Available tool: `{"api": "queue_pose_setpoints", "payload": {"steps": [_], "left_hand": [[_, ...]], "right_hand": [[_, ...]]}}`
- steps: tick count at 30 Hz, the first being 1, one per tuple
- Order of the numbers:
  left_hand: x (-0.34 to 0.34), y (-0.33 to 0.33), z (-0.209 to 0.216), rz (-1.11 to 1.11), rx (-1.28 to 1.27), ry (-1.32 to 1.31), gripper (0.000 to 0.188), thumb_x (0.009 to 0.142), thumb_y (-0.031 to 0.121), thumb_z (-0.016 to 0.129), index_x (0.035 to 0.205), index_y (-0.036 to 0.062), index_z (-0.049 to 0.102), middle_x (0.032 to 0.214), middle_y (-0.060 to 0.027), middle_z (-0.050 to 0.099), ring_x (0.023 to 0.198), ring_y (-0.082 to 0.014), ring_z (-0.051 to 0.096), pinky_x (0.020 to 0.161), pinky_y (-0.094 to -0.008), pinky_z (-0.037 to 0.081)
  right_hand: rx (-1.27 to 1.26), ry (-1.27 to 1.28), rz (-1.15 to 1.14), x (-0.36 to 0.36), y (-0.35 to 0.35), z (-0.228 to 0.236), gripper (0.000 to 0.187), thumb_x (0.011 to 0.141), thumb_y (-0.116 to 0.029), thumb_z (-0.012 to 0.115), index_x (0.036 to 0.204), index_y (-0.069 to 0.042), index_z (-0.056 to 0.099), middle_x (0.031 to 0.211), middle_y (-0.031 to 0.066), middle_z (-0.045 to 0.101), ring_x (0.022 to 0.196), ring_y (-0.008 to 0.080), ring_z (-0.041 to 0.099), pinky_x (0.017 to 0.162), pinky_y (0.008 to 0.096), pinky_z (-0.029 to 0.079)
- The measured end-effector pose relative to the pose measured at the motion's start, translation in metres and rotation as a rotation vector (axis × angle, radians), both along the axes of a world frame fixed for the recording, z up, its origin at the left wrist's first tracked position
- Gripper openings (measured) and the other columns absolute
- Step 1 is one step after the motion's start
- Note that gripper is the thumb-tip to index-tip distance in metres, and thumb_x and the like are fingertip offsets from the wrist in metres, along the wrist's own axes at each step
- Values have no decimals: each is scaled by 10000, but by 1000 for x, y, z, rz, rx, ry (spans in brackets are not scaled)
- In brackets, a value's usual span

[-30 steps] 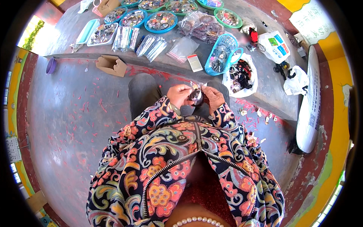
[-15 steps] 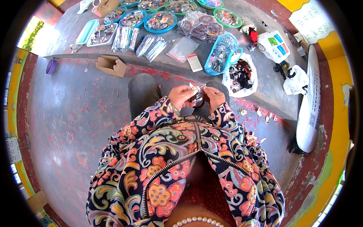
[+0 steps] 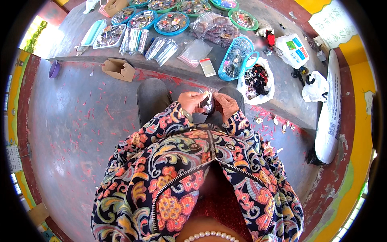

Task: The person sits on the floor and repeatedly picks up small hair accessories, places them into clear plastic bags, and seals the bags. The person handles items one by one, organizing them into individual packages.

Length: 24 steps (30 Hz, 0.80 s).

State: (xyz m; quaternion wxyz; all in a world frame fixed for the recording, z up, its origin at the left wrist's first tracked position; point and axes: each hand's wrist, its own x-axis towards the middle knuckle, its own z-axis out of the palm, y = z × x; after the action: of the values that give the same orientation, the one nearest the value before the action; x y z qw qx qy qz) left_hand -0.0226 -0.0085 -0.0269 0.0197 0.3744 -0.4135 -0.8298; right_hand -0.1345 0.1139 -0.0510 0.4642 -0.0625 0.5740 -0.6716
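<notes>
Between my knees, both hands work on a small clear plastic bag (image 3: 208, 105) with something dark and round in or behind it. My left hand (image 3: 191, 101) pinches the bag's upper left edge between thumb and fingers. At the opposite edge, the thumb and forefinger of my right hand (image 3: 227, 104) close on the bag near its top. The exact kind of the dark thing is too small to make out.
Ahead on the raised ledge stand a blue basket (image 3: 229, 76), a white bag of dark items (image 3: 270, 95), a stack of clear bags (image 3: 193, 53) and several round trays. An open cardboard box (image 3: 118, 70) lies on the floor; a white sack (image 3: 330, 121) leans at right.
My right hand has shifted slightly left and down, closer to my left hand. The thin white strip that stuck up by its fingertips no longer shows the same way; the bag has turned a little.
</notes>
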Motion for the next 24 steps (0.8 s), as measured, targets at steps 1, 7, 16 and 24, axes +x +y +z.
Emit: {"api": "queue_pose_setpoints", "payload": {"steps": [1, 7, 16, 24], "left_hand": [[0, 0, 1, 0, -3, -1, 221, 789, 212, 602, 899, 21, 585, 740, -11, 585, 571, -72, 541, 441, -184, 432], [0, 0, 0, -61, -43, 39, 207, 789, 225, 601, 886, 42, 603, 681, 24, 549, 489, -36, 457, 383, -163, 348], [0, -5, -10, 22, -142, 28, 198, 788, 198, 597, 887, 27, 604, 671, 22, 548, 464, -27, 420, 373, -163, 319], [0, -5, -6, 186, 7, 81, 193, 791, 188, 595, 877, 16, 592, 681, 13, 555, 488, -27, 426, 392, -160, 312]], "right_hand": [[-2, -10, 1, 0, 0, 0, 230, 780, -234, 605, 830, -10, 612, 661, 7, 565, 545, 69, 489, 500, 200, 391], [-58, -27, -13, -3, 1, -7, 161, 795, -157, 587, 837, -2, 595, 722, 27, 592, 608, 91, 530, 567, 205, 416], [-50, -74, 27, 0, 1, 6, 175, 795, -192, 590, 841, -23, 598, 719, 20, 597, 582, 74, 519, 526, 191, 397], [-21, -75, 103, 4, 1, 6, 176, 779, -173, 611, 828, -5, 599, 745, 59, 614, 616, 105, 564, 500, 194, 405]]}}
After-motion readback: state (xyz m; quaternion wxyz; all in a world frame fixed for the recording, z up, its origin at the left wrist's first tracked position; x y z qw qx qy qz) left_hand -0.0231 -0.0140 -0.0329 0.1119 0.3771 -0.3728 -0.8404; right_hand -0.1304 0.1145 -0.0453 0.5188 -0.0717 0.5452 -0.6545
